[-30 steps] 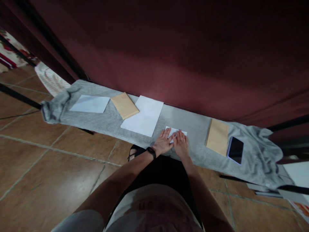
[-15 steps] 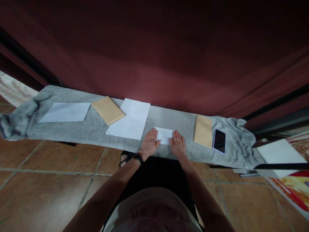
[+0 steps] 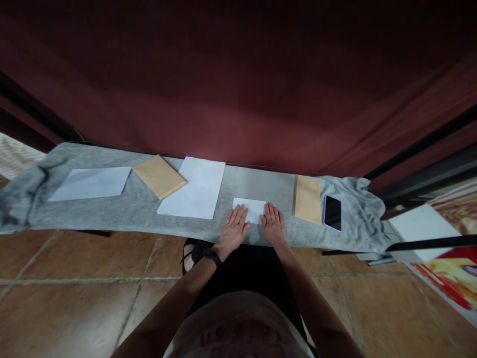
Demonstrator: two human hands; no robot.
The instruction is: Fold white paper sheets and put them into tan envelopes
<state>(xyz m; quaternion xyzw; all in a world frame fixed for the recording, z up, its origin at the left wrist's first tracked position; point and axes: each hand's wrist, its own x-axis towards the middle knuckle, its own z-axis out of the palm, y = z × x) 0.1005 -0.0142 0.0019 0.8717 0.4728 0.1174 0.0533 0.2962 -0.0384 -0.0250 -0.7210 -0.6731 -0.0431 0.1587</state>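
Note:
A small white piece of paper [image 3: 254,211], possibly folded, lies on the grey cloth near the front edge. My left hand [image 3: 234,229] rests flat over its left end, fingers stretched out and covering that corner. My right hand [image 3: 273,224] lies flat at its right edge, fingers extended, thumb toward the paper. Neither hand grips anything. Left of my left hand lies a large white sheet [image 3: 201,191], its upper left part under a tan envelope [image 3: 159,176]. To the right of my right hand sits a tan envelope stack or pad [image 3: 307,200].
A grey cloth [image 3: 122,214] covers the long narrow bench. Another white sheet [image 3: 91,184] lies at the far left. A phone [image 3: 332,213] lies right of the tan stack. A dark red panel [image 3: 238,119] stands behind; a black bar [image 3: 432,242] crosses at the right.
My left hand has shifted slightly down and over the small paper, uncovering its upper left corner. My right hand stays by the right edge. The whole view has tilted slightly.

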